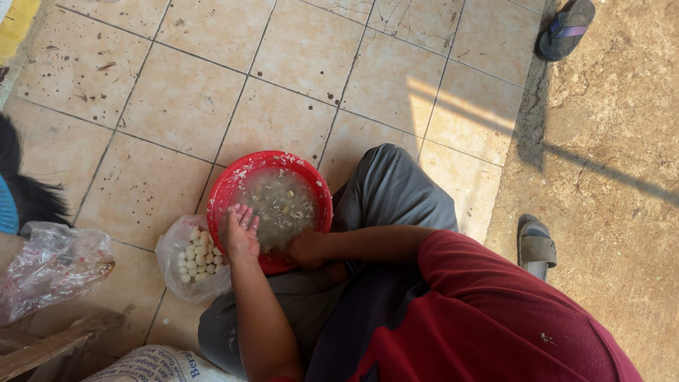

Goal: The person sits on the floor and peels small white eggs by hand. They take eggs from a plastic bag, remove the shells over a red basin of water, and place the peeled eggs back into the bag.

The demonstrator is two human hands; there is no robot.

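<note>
A red plastic basin point(237, 175) sits on the tiled floor between my knees, filled with cloudy water, shell bits and small pale eggs. My left hand point(242, 230) rests flat in the water at the basin's near left, fingers spread, holding nothing that I can see. My right hand point(307, 249) is at the basin's near rim, fingers curled down into the water; what they hold is hidden. A clear plastic bag point(170, 247) of small white peeled eggs lies just left of the basin, touching it.
A crumpled clear bag point(49, 265) lies at the left. A wooden plank point(49, 343) and a printed sack point(152, 366) are at the lower left. Two sandals, a dark sandal point(566, 28) and a grey sandal point(536, 246), lie on the dirt ground at the right.
</note>
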